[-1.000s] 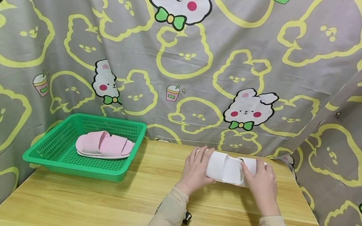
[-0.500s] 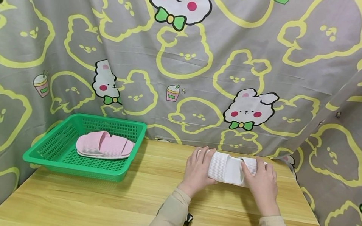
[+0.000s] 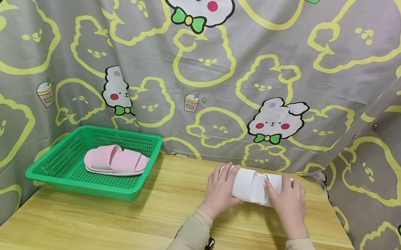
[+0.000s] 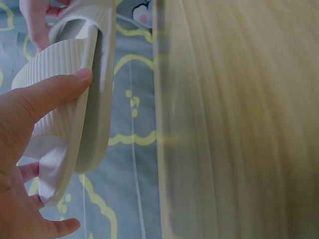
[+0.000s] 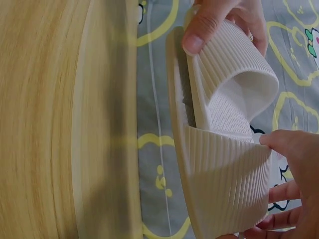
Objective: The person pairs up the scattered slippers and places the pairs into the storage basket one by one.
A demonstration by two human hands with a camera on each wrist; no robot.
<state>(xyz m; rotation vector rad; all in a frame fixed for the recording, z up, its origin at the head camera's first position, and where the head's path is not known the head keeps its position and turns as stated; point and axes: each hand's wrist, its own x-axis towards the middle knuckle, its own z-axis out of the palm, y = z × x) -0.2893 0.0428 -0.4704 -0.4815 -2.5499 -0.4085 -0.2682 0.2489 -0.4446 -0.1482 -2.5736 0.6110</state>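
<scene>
A pair of white slide slippers [image 3: 243, 184] with ribbed straps is held over the right part of the table, one fitted into the other, heads at opposite ends. My left hand [image 3: 220, 190] grips the left end, its thumb lying across a ribbed strap [image 4: 45, 69] in the left wrist view. At the other end my right hand [image 3: 290, 203] holds the pair, with thumb and fingers around the nearer strap [image 5: 229, 179] in the right wrist view. The soles lie against each other, their edges slightly offset. Some fingertips are hidden behind the slippers.
A green perforated basket [image 3: 82, 188] stands at the table's back left, holding pink slippers [image 3: 116, 161]. Behind the wooden table [image 3: 114, 232] hangs a patterned grey curtain [image 3: 212, 67]. Black wrist cameras stick out inward from both sleeves.
My left hand has shifted slightly right with its slipper, narrowing the gap between the two straps. My right hand has moved barely, a little left. The basket and pink slippers stay put.
</scene>
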